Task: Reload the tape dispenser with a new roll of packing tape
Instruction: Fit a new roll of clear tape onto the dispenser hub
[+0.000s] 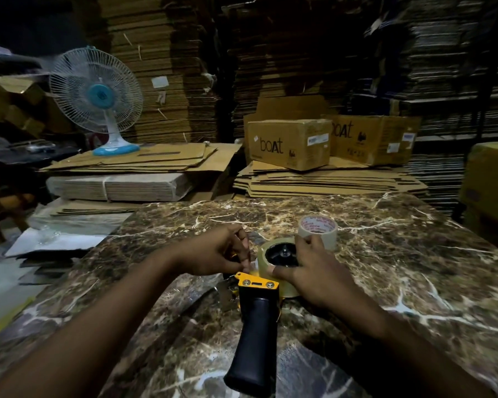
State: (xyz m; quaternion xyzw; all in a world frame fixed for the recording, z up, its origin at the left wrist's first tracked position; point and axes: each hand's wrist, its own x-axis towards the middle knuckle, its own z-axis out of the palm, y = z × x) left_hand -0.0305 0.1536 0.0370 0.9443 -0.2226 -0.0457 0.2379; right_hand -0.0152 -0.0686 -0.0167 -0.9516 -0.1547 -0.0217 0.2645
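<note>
Marble-patterned table point(385, 254), lower centre: tape dispenser point(256, 305) lying flat, new roll point(263, 261) seated. Your right hand point(314, 277) presses it steady with straight fingers; your left hand point(222, 254) pinches the tape end for threading.

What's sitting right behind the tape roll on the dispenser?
A white tape roll stands behind the clear roll on the dispenser. The right hand hides its lower front.

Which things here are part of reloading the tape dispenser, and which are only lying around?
Part of the job:
- tape dispenser
- clear tape roll on it
- left hand, pinching the tape end
- right hand, steadying the roll

Lying about:
- white tape roll
- fan
- boat boxes
- flat cardboard
</note>
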